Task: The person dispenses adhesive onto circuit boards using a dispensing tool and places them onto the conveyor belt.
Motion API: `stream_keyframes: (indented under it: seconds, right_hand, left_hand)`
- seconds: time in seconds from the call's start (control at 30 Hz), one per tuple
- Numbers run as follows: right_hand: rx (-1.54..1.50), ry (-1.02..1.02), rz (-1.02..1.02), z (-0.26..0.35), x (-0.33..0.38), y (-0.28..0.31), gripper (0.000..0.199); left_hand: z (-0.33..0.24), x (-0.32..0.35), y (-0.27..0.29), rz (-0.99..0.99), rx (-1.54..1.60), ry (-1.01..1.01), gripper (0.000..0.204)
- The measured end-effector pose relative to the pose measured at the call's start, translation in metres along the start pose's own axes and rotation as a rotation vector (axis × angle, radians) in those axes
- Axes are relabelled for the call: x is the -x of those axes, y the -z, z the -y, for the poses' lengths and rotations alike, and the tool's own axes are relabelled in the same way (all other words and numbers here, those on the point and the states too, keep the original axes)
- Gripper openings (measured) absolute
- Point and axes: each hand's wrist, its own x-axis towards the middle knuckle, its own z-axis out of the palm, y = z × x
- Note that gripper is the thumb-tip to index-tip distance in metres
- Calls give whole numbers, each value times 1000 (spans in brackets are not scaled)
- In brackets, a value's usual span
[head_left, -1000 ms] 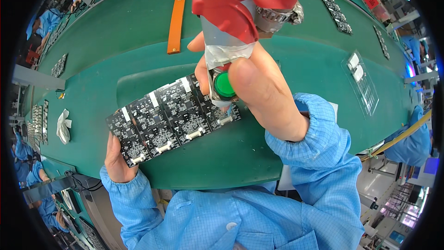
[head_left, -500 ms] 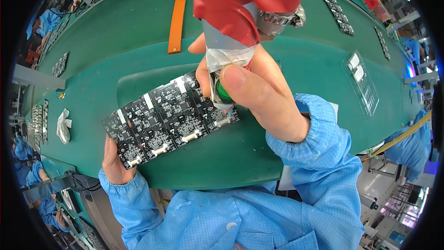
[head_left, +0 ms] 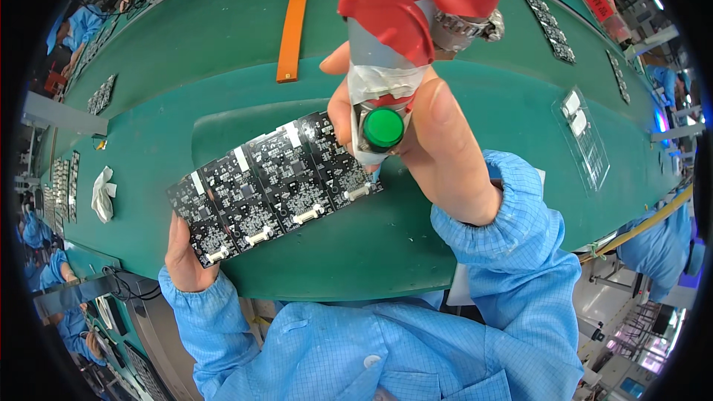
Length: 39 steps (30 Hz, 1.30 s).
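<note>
Tilted over the green mat, a black circuit board panel (head_left: 269, 171) carries small chips, white labels and white connectors along its near edge. My left hand (head_left: 187, 256) grips its left end, thumb on top and the other fingers hidden underneath. Above the panel's right end, my right hand (head_left: 438, 145) is wrapped round a grey tube-shaped tool (head_left: 376, 48) bound with red and whitish tape. The tool's green push button (head_left: 383, 128) is uncovered, with my thumb beside it. A metal hose clamp (head_left: 462, 32) sits on the tool's far side. Its lower tip is mostly hidden.
An orange strip (head_left: 294, 22) lies across the bench (head_left: 223, 44). A crumpled white cloth (head_left: 103, 194) is at the left, with more boards (head_left: 65, 186) beyond it. To the right are a clear plastic tray (head_left: 583, 137) and another board panel (head_left: 548, 27). Co-workers in blue sit around.
My right thumb has come off the green button and moved to its right. The tool and my right hand have shifted slightly right. The panel remains nearly in place in my left hand.
</note>
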Motion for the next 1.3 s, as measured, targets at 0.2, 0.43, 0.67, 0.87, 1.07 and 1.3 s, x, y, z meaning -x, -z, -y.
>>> stream_keyframes:
  seconds: [0.2, 0.43, 0.67, 0.87, 1.07, 1.3]
  right_hand:
    - [9, -16, -21, -3, -1, -1, 73]
    - [-21, 43, 0, -3, -1, -1, 67]
    - [-69, -13, -29, -8, -2, -3, 66]
    - [-21, 29, -75, -6, -6, -1, 67]
    - [-21, 21, -58, -4, -9, 6, 64]
    - [-178, 30, 19, -10, -2, 17, 49]
  left_hand:
    - [-3, 0, -2, -11, 15, -11, 42]
    - [0, 0, -5, 2, -16, -6, 43]
    - [-4, 0, 0, 11, -25, -4, 45]
    - [-8, -7, 1, 7, 15, -46, 44]
    - [-16, -22, -11, 15, 28, -80, 43]
    - [7, -118, -85, 209, -12, 79, 38]
